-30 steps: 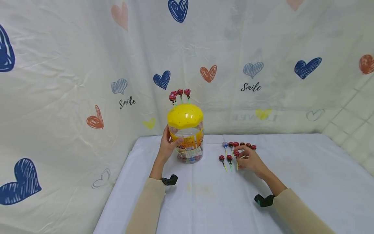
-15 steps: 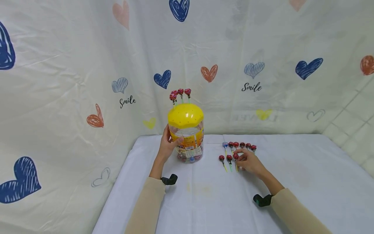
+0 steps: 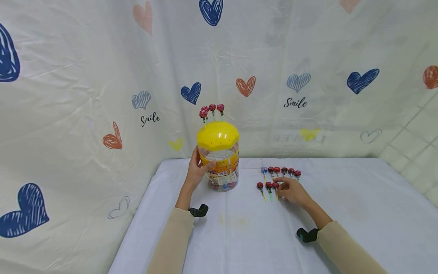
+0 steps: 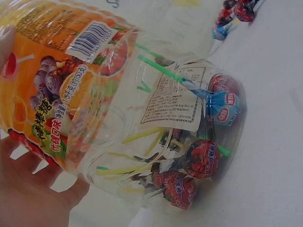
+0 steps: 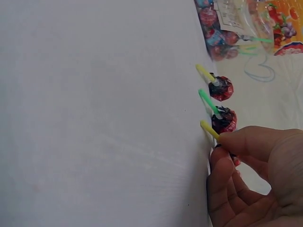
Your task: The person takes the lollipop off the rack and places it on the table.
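A white curtain [image 3: 246,49], lightly creased, hangs behind and along the left side. It is printed with navy hearts [image 3: 362,81], orange-red hearts [image 3: 245,86], yellow hearts [image 3: 309,134], pale pink hearts [image 3: 143,18] and "Smile" lettering [image 3: 295,102] in black script. A white tablecloth [image 3: 253,239] spreads in front, with faint yellowish marks [image 3: 241,220] near its middle. At the far right, thin grid lines [image 3: 419,152] look like tiles, though they are too faint to be sure. The light is soft.

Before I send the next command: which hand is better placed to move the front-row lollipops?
Right, I'd judge: the right hand pinches that row's right-end lollipop, while the left hand is occupied holding the jar.
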`<state>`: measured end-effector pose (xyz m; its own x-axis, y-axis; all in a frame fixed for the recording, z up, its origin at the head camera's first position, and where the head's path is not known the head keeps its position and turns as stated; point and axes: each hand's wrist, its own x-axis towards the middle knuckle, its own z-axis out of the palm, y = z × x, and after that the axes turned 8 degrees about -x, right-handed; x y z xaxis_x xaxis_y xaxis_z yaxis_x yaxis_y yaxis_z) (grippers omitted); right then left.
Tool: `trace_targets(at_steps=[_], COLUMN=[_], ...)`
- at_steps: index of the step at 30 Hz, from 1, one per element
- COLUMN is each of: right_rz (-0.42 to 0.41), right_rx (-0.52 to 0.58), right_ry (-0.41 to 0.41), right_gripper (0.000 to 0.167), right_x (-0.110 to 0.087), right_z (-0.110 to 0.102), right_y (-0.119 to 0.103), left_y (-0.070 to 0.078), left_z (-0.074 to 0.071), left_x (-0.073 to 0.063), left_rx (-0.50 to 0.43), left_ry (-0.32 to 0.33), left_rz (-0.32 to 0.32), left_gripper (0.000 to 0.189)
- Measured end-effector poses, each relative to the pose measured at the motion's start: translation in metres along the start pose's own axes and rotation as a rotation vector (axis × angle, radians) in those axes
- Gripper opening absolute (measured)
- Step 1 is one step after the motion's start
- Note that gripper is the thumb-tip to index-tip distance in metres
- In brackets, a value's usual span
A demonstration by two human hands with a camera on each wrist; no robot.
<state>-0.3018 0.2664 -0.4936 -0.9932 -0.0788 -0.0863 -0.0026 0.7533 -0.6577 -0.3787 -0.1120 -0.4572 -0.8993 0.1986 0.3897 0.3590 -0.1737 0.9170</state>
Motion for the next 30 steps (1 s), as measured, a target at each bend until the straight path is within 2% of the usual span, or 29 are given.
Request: trace_targets(at_steps=[11, 17, 20, 24, 30], right_rz=[-0.006, -0.104, -0.178, -0.296, -0.446], right_rx=[0.049, 0.120, 0.147, 0.185, 0.199], right_ry=[0.000, -0.002, -0.003, 0.023, 0.136], right_gripper=[0.049, 0.047, 0.045, 0.039, 0.033], right_x=[-0.004, -0.010, -0.011, -0.009, -0.003], right_z=[-0.005, -0.022, -0.036, -0.056, -0.078], right_y=[0.004, -0.002, -0.020, -0.055, -0.121], left_y=[0.001, 0.002, 0.002, 0.002, 0.003], left_z=[0.000, 0.001, 0.000, 0.000, 0.001], left_x=[-0.001, -0.001, -0.001, -0.002, -0.002], left_rx=[0.004, 0.007, 0.008, 0.011, 0.005], left_ry=[0.000, -0.001, -0.001, 0.005, 0.000], left_rz=[-0.001, -0.005, -0.009, -0.015, -0.010], left_gripper=[0.089, 0.093, 0.093, 0.092, 0.093])
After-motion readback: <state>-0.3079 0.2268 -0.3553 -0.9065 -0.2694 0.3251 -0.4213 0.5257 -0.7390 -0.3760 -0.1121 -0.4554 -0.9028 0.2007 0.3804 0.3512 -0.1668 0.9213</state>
